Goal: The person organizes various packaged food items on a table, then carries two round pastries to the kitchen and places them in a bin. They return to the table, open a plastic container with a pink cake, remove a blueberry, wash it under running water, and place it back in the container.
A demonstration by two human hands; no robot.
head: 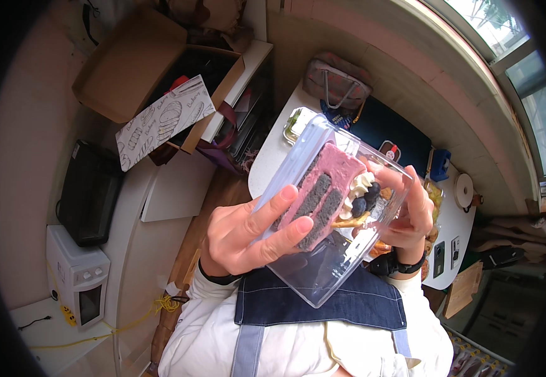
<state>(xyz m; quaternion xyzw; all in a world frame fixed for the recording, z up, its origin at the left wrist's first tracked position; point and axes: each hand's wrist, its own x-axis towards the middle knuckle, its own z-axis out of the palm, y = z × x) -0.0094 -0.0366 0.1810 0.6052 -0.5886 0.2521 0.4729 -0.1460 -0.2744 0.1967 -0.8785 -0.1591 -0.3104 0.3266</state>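
Observation:
A clear plastic box [310, 278] with a pale bluish base is held up, tilted, in front of my chest. Inside it is a slice of layered cake [320, 198] with pink cream and dark grey sponge, topped with white piped cream [360, 186], blueberries [366, 200] and a yellowish biscuit-like piece. My left hand [254, 231] grips the box at the base side, two fingers lying across the clear wall. On the opposite side my right hand [409, 212] holds it; some of its fingers show through the plastic.
Behind the box stands a white table [266, 165] with a grey handled bag [336, 77], a dark mat [395, 127], a blue tape dispenser [440, 165] and packaged food. At left are an open cardboard box [127, 61], a white toaster oven [82, 278] and a yellow cable [136, 323].

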